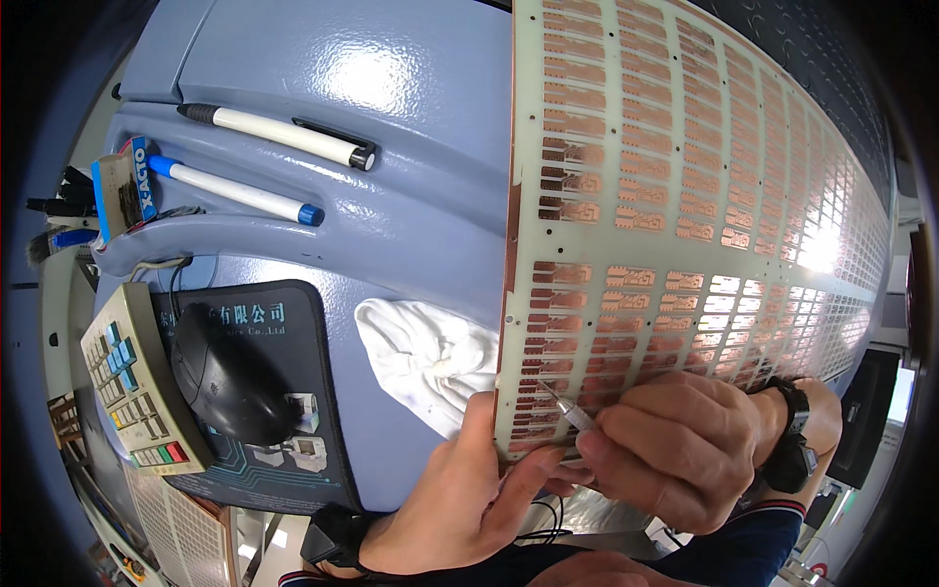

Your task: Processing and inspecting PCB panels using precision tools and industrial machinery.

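A large circuit board panel (pixel 567 245), pale green with rows of copper patterns, slants across the right half of the view. My left hand (pixel 450 499) grips its near left corner, fingers behind the edge and thumb at the front. In my right hand (pixel 675 440) is a slim silver craft knife (pixel 574 414), pinched between thumb and fingers. Its fine tip meets or hovers just over the copper patterns near the panel's left edge; contact cannot be made out. The rest of the knife is hidden in the hand.
Left of the panel lies a crumpled white cloth (pixel 425 357). A black mouse (pixel 230 382) rests on a dark mouse pad (pixel 323 391), beside a beige keypad (pixel 137 382). Two pens, one black-tipped (pixel 274 132) and one blue-capped (pixel 240 191), lie on the blue-grey surface near a small box (pixel 117 196).
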The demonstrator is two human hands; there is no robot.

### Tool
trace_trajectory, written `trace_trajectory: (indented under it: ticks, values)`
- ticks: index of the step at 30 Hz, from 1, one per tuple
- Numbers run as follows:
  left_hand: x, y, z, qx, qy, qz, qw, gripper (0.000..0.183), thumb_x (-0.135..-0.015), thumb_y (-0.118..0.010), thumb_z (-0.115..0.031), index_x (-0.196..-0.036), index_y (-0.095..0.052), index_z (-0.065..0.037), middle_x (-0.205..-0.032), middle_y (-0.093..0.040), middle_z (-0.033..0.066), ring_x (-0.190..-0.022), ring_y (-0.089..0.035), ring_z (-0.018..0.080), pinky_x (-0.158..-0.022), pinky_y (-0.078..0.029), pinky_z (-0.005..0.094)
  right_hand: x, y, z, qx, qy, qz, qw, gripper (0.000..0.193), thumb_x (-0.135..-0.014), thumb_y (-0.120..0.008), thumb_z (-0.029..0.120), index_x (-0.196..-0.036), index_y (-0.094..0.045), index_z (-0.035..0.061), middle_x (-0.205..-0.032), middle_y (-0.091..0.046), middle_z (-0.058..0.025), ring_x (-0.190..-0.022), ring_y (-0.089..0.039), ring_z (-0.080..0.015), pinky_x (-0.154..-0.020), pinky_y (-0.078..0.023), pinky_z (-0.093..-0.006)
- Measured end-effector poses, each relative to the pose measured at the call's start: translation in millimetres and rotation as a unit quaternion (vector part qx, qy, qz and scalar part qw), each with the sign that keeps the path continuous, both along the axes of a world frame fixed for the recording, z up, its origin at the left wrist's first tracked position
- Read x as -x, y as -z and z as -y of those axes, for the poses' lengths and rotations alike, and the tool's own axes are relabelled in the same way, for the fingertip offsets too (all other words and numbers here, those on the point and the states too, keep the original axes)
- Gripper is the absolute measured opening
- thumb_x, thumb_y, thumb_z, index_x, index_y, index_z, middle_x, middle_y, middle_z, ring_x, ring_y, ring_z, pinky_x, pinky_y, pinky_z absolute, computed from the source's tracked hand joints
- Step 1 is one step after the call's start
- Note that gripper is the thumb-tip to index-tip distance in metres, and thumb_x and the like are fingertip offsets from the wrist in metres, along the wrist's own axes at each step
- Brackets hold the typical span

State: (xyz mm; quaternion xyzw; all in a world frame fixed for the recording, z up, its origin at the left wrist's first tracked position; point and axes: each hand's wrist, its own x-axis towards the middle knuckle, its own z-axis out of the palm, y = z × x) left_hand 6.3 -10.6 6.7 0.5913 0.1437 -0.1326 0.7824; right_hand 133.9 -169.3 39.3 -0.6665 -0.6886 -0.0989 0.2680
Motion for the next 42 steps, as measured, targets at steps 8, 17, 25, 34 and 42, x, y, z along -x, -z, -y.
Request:
trace_trajectory:
  ticks: [8,17,25,34,42]
  values:
    - [2,6,-1,0.022,0.012,-0.006,1.0,0.03,-0.096,-0.054,-0.006,-0.115,-0.035,0.006,-0.092,-0.068,0.0205,-0.084,-0.072,0.0281,-0.069,-0.055,0.0347,-2,0,-2,-0.004,0.014,-0.015,1.0,0.026,-0.067,-0.068,0.009,-0.087,-0.069,-0.0058,-0.084,-0.061,-0.0119,-0.068,-0.061,-0.0198,-0.051,-0.052,-0.0261]
    - [-1,5,2,0.055,-0.006,-0.008,0.998,0.028,-0.096,-0.054,-0.005,-0.116,-0.037,0.005,-0.096,-0.068,0.0181,-0.084,-0.071,0.0224,-0.071,-0.056,0.0314,-4,-5,1,-0.007,0.011,0.009,1.0,0.02,-0.069,-0.071,0.004,-0.089,-0.071,-0.0018,-0.083,-0.064,-0.0121,-0.064,-0.063,-0.0189,-0.046,-0.052,-0.0251]
    - [3,2,3,0.054,-0.037,-0.01,0.998,0.03,-0.096,-0.054,-0.006,-0.118,-0.037,0.006,-0.096,-0.068,0.0174,-0.085,-0.071,0.0216,-0.073,-0.057,0.0314,2,1,-1,-0.014,0.015,0.016,1.0,0.023,-0.064,-0.073,0.002,-0.087,-0.072,-0.0016,-0.085,-0.063,-0.0101,-0.068,-0.063,-0.0177,-0.044,-0.051,-0.0224]
    - [3,2,3,0.051,-0.037,0.004,0.998,0.031,-0.097,-0.053,-0.007,-0.12,-0.038,0.007,-0.097,-0.067,0.0178,-0.086,-0.071,0.0211,-0.074,-0.057,0.0309,2,1,0,-0.014,0.014,0.007,1.0,0.023,-0.064,-0.073,0.001,-0.087,-0.072,-0.0025,-0.084,-0.063,-0.0105,-0.069,-0.063,-0.0176,-0.045,-0.052,-0.0218]
    - [5,3,2,0.071,-0.029,0.009,0.997,0.052,-0.096,-0.054,-0.004,-0.14,-0.028,0.004,-0.127,-0.055,0.0141,-0.113,-0.054,0.0174,-0.096,-0.044,0.0315,4,-1,-4,-0.011,0.036,0.016,0.999,0.022,-0.065,-0.073,0.002,-0.087,-0.072,-0.0022,-0.085,-0.064,-0.0107,-0.068,-0.063,-0.0174,-0.046,-0.052,-0.022]
